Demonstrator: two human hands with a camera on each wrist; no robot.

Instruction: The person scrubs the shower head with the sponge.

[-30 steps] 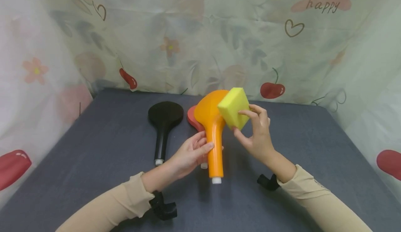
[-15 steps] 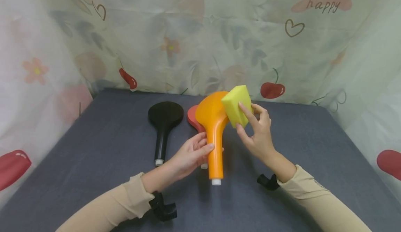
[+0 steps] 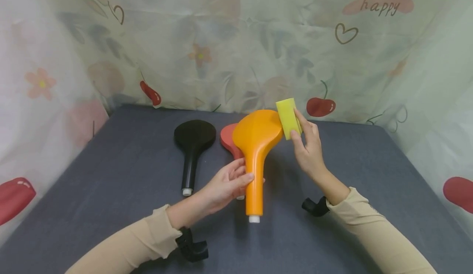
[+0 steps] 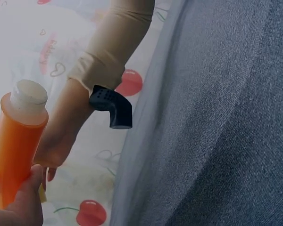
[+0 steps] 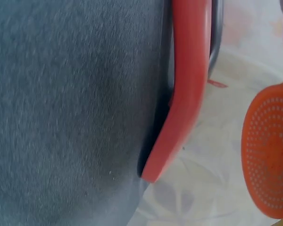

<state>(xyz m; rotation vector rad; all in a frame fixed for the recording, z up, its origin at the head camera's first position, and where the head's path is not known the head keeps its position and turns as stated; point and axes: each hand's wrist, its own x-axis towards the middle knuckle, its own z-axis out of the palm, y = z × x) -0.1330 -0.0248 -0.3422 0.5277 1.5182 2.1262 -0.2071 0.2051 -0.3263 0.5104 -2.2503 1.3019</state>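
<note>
My left hand (image 3: 227, 183) grips the handle of an orange shower head (image 3: 256, 136), thumb across the front. It is held up off the table, its smooth back towards the head camera and its white end fitting (image 4: 30, 94) pointing down. In the right wrist view the perforated spray face of the orange shower head (image 5: 269, 150) shows. A yellow sponge (image 3: 286, 118) is pinched between the thumb and fingers of my right hand (image 3: 310, 150), right at the head's right rim. Only a sliver of sponge enters the right wrist view.
A black shower head (image 3: 195, 136) lies on the dark grey table (image 3: 122, 175) to the left. Behind the orange one, partly hidden, lies a red shower head (image 3: 230, 136). Black curved wrist mounts (image 3: 194, 245) hang below both sleeves. A printed curtain (image 3: 240, 60) encloses the table.
The sponge has moved right, from over the back of the orange shower head to its right rim, and turned. The shower head has shifted slightly lower.
</note>
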